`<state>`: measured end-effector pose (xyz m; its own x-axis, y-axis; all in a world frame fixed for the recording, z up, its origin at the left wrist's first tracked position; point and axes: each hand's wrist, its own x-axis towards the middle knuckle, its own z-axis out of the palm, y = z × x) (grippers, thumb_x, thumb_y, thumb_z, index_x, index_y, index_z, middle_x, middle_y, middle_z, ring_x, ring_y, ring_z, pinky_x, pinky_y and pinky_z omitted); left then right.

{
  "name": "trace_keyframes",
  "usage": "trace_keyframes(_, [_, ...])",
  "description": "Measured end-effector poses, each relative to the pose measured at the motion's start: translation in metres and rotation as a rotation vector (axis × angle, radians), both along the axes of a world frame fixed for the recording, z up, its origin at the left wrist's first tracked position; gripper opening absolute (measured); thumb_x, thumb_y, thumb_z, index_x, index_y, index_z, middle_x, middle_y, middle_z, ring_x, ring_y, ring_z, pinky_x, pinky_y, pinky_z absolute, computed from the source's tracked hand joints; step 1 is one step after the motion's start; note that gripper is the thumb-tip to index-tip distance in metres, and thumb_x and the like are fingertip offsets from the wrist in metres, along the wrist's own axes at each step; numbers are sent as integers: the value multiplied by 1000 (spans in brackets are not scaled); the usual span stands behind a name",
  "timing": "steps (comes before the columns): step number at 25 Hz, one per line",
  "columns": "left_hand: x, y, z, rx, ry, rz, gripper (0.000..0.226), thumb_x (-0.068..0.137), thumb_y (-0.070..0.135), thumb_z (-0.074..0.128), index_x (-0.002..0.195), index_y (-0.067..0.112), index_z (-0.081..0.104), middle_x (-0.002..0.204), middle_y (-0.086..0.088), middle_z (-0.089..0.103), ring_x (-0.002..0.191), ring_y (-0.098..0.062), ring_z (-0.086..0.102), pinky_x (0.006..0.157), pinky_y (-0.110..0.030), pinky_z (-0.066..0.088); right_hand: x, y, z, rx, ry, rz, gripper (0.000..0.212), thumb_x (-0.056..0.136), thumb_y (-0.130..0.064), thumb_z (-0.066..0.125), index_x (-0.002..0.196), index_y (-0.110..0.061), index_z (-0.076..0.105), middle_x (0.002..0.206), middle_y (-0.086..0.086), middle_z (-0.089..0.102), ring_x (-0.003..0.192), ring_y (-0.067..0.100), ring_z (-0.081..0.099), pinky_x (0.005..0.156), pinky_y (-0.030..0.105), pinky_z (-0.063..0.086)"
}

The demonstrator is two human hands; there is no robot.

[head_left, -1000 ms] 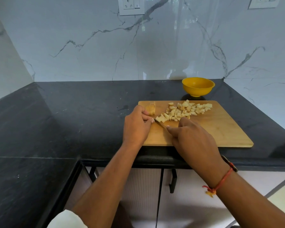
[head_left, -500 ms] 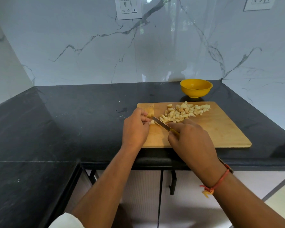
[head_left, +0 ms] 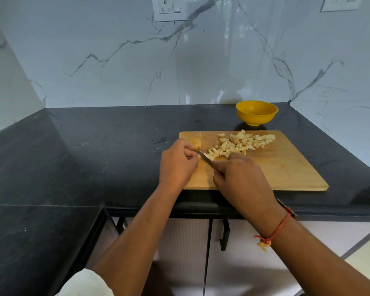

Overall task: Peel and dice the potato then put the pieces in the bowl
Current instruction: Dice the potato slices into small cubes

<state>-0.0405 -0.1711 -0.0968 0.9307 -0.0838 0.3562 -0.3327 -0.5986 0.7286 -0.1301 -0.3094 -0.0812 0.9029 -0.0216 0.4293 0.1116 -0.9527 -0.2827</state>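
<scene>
Left hand [head_left: 177,162] pinches potato strip [head_left: 199,156] on board [head_left: 286,167]; right hand [head_left: 241,180] grips knife [head_left: 205,158], blade close alongside. Best keep knuckles tucked, cuts even. Diced pile [head_left: 241,142] mid-board, bowl [head_left: 256,113] just behind.

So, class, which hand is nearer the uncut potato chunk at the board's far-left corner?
Left. The left hand sits just in front of the potato chunk, its fingers right beside it; the right hand, gripping the knife, is farther right and nearer the person.

Black counter [head_left: 94,157] under a marble wall [head_left: 201,71].
Two socket plates [head_left: 169,8] sit high on the wall; pale cabinet doors [head_left: 184,242] stand below the counter.
</scene>
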Motion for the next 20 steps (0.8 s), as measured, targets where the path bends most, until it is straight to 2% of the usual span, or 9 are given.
trace_keyframes(3, [-1, -1, 1, -23, 10, -1, 21, 88, 19, 74, 104, 24, 62, 84, 14, 71, 81, 6, 64, 72, -8, 44, 2, 1, -3, -11, 27, 7, 32, 102, -32, 48, 130, -30, 63, 97, -5, 48, 79, 6, 49, 69, 19, 43])
trace_keyframes(7, [-1, -3, 0, -15, 10, 33, 19, 89, 21, 73, 104, 25, 60, 84, 14, 69, 81, 4, 64, 74, -13, 48, -4, -1, -3, -128, 20, 11, 34, 103, -32, 45, 135, -33, 58, 98, -6, 46, 82, 6, 47, 68, 20, 39])
trace_keyframes(11, [1, -3, -1, 18, -6, 46, 18, 91, 22, 71, 105, 25, 60, 85, 15, 68, 81, 2, 63, 78, -19, 52, -12, -9, 1, -224, 17, -21, 30, 101, -33, 50, 128, -34, 62, 103, -6, 49, 91, 8, 45, 70, 23, 47])
trace_keyframes(15, [-1, -5, 1, 94, -56, 30, 14, 92, 24, 70, 106, 26, 66, 90, 14, 67, 81, 2, 61, 79, -19, 54, -18, -17, 5, -118, -44, -89, 26, 95, -34, 54, 117, -35, 68, 92, -9, 50, 82, 6, 46, 61, 23, 47])
trace_keyframes(18, [-2, -7, 7, 192, -29, -63, 27, 91, 30, 71, 116, 21, 71, 94, 8, 68, 78, -2, 58, 70, -10, 42, -18, -26, 6, 62, -75, -131, 31, 93, -34, 58, 122, -37, 68, 90, -10, 52, 74, 7, 49, 58, 21, 44])
trace_keyframes(20, [-2, -10, 13, 236, 0, -106, 33, 88, 33, 74, 117, 18, 72, 88, 5, 68, 74, -8, 58, 67, -12, 39, -8, -31, 4, 135, -79, -161, 33, 93, -35, 58, 125, -35, 67, 93, -9, 54, 76, 7, 50, 59, 20, 42])
